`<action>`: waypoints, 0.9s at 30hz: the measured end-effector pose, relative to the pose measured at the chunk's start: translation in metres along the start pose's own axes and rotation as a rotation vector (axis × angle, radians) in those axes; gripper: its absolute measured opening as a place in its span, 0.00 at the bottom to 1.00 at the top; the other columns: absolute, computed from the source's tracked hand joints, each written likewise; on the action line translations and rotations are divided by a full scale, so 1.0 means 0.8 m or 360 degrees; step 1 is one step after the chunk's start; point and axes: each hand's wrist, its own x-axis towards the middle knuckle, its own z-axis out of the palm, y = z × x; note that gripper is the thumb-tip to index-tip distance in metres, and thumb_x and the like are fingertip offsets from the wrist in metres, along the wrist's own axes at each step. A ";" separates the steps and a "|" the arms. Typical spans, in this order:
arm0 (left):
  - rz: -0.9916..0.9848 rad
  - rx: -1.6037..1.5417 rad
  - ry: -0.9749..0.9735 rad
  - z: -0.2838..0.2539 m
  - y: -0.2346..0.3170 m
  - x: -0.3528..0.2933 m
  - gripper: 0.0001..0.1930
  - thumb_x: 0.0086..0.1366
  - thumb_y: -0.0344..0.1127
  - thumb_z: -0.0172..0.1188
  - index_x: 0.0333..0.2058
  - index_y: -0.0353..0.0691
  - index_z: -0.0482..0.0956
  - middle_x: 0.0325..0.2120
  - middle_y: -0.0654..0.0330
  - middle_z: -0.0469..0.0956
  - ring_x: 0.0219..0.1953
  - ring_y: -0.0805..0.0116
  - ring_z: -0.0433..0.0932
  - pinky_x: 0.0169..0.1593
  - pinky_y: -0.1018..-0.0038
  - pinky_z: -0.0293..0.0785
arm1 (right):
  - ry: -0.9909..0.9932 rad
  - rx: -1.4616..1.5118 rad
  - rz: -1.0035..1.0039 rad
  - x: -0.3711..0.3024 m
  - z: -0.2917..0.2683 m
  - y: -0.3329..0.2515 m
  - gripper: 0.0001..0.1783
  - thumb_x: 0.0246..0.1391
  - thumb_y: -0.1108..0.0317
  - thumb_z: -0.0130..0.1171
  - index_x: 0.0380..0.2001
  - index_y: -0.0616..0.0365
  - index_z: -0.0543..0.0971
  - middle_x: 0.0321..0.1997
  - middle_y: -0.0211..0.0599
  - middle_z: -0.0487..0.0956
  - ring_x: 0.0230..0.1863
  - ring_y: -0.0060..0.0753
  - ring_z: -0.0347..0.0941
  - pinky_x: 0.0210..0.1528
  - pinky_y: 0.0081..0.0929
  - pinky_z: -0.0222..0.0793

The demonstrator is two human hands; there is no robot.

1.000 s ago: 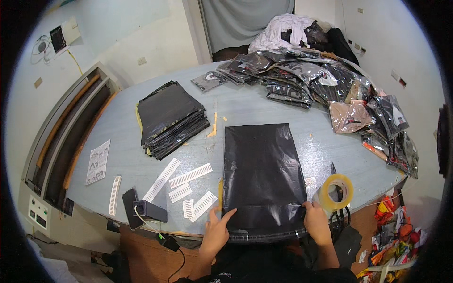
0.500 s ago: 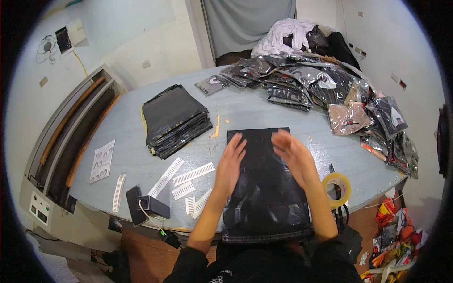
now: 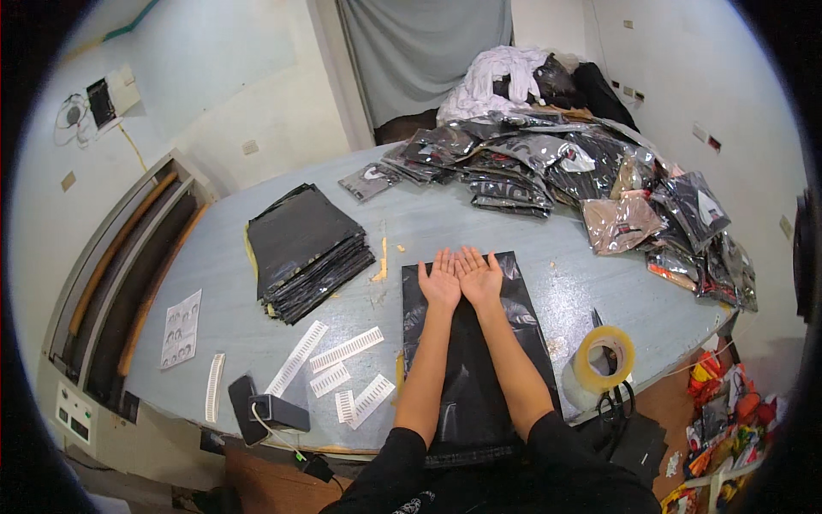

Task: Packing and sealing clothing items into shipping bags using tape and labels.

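Observation:
A black plastic mailing bag [image 3: 467,385] lies flat at the front edge of the table, straight before me. Over its far end I hold both hands side by side, palms up and with nothing in them. My left hand [image 3: 440,281] has its fingers stretched out. My right hand [image 3: 479,277] is likewise flat, its inner edge against or very close to the left. Whether the backs of the hands touch the bag cannot be made out. To the left and farther back sits a thick stack of black bags [image 3: 308,248].
Label strips [image 3: 347,349], a phone [image 3: 247,409] and a black box [image 3: 278,413] lie left. A tape roll [image 3: 604,360] and scissors [image 3: 618,409] are at the right edge. Packed garments [image 3: 548,171] heap along the back right. A long machine [image 3: 128,283] stands left.
My hands have turned palms up and come together over the bag; before, they were apart above its sides. The view has shifted slightly.

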 end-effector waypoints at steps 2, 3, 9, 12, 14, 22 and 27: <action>0.0017 -0.0079 0.0074 -0.005 -0.004 0.002 0.38 0.62 0.56 0.42 0.60 0.32 0.47 0.61 0.53 0.51 0.64 0.60 0.47 0.64 0.67 0.47 | 0.0030 0.0020 -0.0015 0.007 -0.013 -0.006 0.37 0.58 0.48 0.41 0.60 0.66 0.50 0.65 0.48 0.52 0.67 0.46 0.42 0.67 0.39 0.38; 0.0022 -0.0153 0.0089 -0.006 -0.003 0.001 0.38 0.62 0.56 0.42 0.60 0.32 0.47 0.61 0.53 0.51 0.64 0.60 0.47 0.64 0.67 0.47 | 0.0014 0.0027 -0.0003 0.008 -0.013 -0.007 0.37 0.58 0.48 0.41 0.60 0.66 0.50 0.65 0.48 0.51 0.67 0.46 0.42 0.67 0.39 0.38; 0.0025 -0.0292 0.0126 -0.020 0.016 0.002 0.36 0.64 0.55 0.38 0.61 0.31 0.45 0.62 0.51 0.49 0.64 0.58 0.48 0.64 0.64 0.47 | 0.0072 -0.0067 -0.0051 0.012 -0.019 -0.017 0.37 0.57 0.48 0.43 0.58 0.69 0.51 0.62 0.52 0.55 0.65 0.47 0.48 0.65 0.41 0.43; 0.0053 -0.0317 0.0141 -0.025 0.024 0.004 0.37 0.64 0.55 0.37 0.60 0.30 0.45 0.62 0.50 0.49 0.64 0.58 0.48 0.64 0.63 0.47 | 0.0117 -0.0014 -0.0102 0.017 -0.025 -0.032 0.37 0.57 0.48 0.44 0.58 0.68 0.51 0.61 0.54 0.56 0.64 0.48 0.50 0.64 0.42 0.45; 0.0048 -0.0338 0.0138 -0.028 0.027 0.004 0.37 0.64 0.56 0.36 0.60 0.30 0.46 0.62 0.50 0.50 0.64 0.57 0.49 0.64 0.62 0.47 | 0.0116 0.0011 -0.0113 0.019 -0.030 -0.043 0.37 0.57 0.49 0.43 0.57 0.70 0.52 0.61 0.55 0.56 0.64 0.49 0.51 0.64 0.44 0.46; 0.0089 -0.0319 0.0148 -0.031 0.033 0.002 0.36 0.64 0.56 0.35 0.60 0.30 0.47 0.61 0.50 0.51 0.64 0.57 0.49 0.64 0.63 0.47 | 0.0169 -0.0008 -0.0170 0.020 -0.040 -0.075 0.36 0.59 0.49 0.39 0.57 0.72 0.53 0.61 0.55 0.58 0.63 0.48 0.53 0.63 0.39 0.49; 0.0181 -0.0259 0.0175 -0.036 0.048 0.006 0.35 0.65 0.55 0.34 0.60 0.31 0.47 0.61 0.50 0.52 0.64 0.57 0.50 0.64 0.63 0.47 | 0.0235 -0.0196 -0.0319 0.024 -0.040 -0.081 0.32 0.60 0.54 0.40 0.57 0.71 0.53 0.61 0.57 0.57 0.62 0.49 0.55 0.62 0.40 0.52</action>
